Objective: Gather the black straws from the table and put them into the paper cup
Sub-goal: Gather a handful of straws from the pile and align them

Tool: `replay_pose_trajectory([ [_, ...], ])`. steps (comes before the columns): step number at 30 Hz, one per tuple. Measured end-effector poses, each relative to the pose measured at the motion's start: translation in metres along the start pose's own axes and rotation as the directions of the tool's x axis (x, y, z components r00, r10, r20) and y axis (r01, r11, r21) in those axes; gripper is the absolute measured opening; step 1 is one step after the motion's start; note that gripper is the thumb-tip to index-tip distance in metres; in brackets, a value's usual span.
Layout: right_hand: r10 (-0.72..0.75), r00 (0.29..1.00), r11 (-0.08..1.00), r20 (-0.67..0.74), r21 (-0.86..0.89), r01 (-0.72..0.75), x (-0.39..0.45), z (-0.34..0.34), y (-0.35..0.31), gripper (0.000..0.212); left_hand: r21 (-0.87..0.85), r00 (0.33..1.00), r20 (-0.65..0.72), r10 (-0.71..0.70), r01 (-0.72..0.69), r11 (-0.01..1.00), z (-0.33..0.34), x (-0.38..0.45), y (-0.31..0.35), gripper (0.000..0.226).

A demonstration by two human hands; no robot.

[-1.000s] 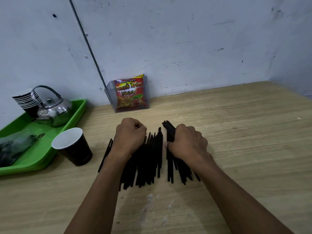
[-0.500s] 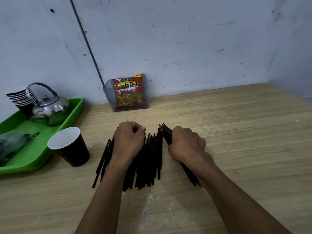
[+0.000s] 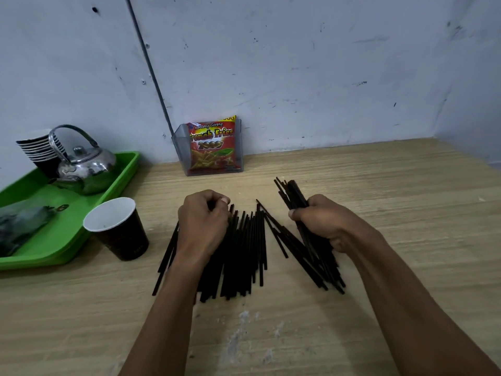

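The right hand (image 3: 324, 223) is curled round a bundle (image 3: 296, 198) of black straws, their far ends sticking up past the knuckles and their near ends fanning down to the bench (image 3: 379, 185). The left hand (image 3: 203, 223) lies knuckles-up on the main pile of straws (image 3: 244, 248), fingers curled in at the far end – it seems to pinch a few there, though the grip itself is hidden. That pile lies flat between the two forearms, with a few loose straws slanting between pile and bundle. Left of the pile, just beside it, the cup (image 3: 116, 226) stands upright with nothing in it. Behind the cup a green tray (image 3: 81, 240) carries a kettle (image 3: 84, 166), stacked cups (image 3: 35, 147) and a bag (image 3: 21, 221). At the wall a clear holder (image 3: 181, 147) keeps a snack packet (image 3: 212, 146) – upright.
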State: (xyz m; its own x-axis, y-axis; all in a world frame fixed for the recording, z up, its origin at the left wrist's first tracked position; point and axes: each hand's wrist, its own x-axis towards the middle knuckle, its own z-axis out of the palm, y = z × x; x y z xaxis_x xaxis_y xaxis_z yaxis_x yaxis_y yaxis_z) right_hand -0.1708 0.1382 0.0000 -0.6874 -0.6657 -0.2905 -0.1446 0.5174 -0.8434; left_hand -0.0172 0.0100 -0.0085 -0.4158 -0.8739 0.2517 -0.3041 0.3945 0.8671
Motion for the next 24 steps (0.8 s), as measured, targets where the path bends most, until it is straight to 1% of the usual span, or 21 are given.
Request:
replay_pose_trajectory([
  [2, 0.0, 1.0, 0.991, 0.013, 0.136, -0.002, 0.002, -0.009, 0.002, 0.017, -0.006, 1.0, -0.007, 0.017, -0.017, 1.0, -0.002, 0.001, 0.001, 0.018],
  [4, -0.042, 0.999, 0.959, 0.03, 0.281, 0.032, 0.003, -0.015, 0.003, 0.021, -0.023, 1.0, -0.016, 0.026, -0.027, 0.999, -0.003, 0.002, 0.002, 0.019],
  [7, -0.116, 0.992, 0.839, 0.044, 0.539, 0.074, 0.003, -0.02, 0.005, 0.014, -0.058, 0.998, -0.047, 0.035, -0.038, 0.998, -0.004, 0.003, 0.003, 0.019],
  [8, -0.14, 0.99, 0.804, 0.02, 0.585, 0.102, 0.003, -0.021, 0.005, 0.013, -0.068, 0.998, -0.054, 0.04, -0.044, 0.997, -0.004, 0.004, 0.003, 0.019],
  [10, -0.196, 0.978, 0.761, -0.072, 0.618, 0.198, 0.003, -0.021, 0.005, 0.013, -0.078, 0.997, -0.055, 0.058, -0.062, 0.995, -0.002, 0.002, 0.005, 0.02],
  [12, -0.282, 0.938, 0.702, -0.204, 0.622, 0.346, 0.004, -0.021, 0.004, 0.013, -0.086, 0.996, -0.043, 0.081, -0.085, 0.993, 0.0, 0.0, 0.008, 0.019],
  [13, -0.333, 0.9, 0.666, -0.28, 0.606, 0.435, 0.005, -0.022, 0.003, 0.011, -0.089, 0.995, -0.035, 0.095, -0.097, 0.991, 0.002, -0.002, 0.01, 0.019],
  [14, -0.386, 0.85, 0.631, -0.358, 0.57, 0.527, 0.006, -0.022, 0.003, 0.01, -0.09, 0.994, -0.027, 0.108, -0.11, 0.99, 0.004, -0.004, 0.011, 0.019],
  [16, -0.478, 0.729, 0.583, -0.49, 0.443, 0.681, 0.008, -0.023, 0.003, 0.008, -0.088, 0.991, -0.008, 0.132, -0.132, 0.987, 0.007, -0.007, 0.014, 0.019],
  [17, -0.511, 0.677, 0.578, -0.53, 0.37, 0.727, 0.008, -0.023, 0.005, 0.009, -0.088, 0.99, -0.001, 0.141, -0.14, 0.986, 0.009, -0.008, 0.015, 0.018],
  [18, -0.533, 0.641, 0.584, -0.552, 0.307, 0.751, 0.009, -0.021, 0.007, 0.011, -0.091, 0.989, 0.005, 0.148, -0.147, 0.985, 0.011, -0.009, 0.017, 0.017],
  [20, -0.54, 0.619, 0.608, -0.57, 0.244, 0.755, 0.011, -0.015, 0.013, 0.017, -0.106, 0.986, 0.013, 0.164, -0.162, 0.981, 0.014, -0.011, 0.019, 0.016],
  [22, -0.518, 0.628, 0.627, -0.58, 0.242, 0.741, 0.015, -0.006, 0.02, 0.02, -0.115, 0.982, 0.014, 0.188, -0.185, 0.976, 0.018, -0.014, 0.023, 0.016],
  [24, -0.506, 0.642, 0.638, -0.576, 0.251, 0.728, 0.019, 0.002, 0.027, 0.018, -0.135, 0.977, 0.02, 0.214, -0.21, 0.968, 0.021, -0.018, 0.029, 0.015],
])
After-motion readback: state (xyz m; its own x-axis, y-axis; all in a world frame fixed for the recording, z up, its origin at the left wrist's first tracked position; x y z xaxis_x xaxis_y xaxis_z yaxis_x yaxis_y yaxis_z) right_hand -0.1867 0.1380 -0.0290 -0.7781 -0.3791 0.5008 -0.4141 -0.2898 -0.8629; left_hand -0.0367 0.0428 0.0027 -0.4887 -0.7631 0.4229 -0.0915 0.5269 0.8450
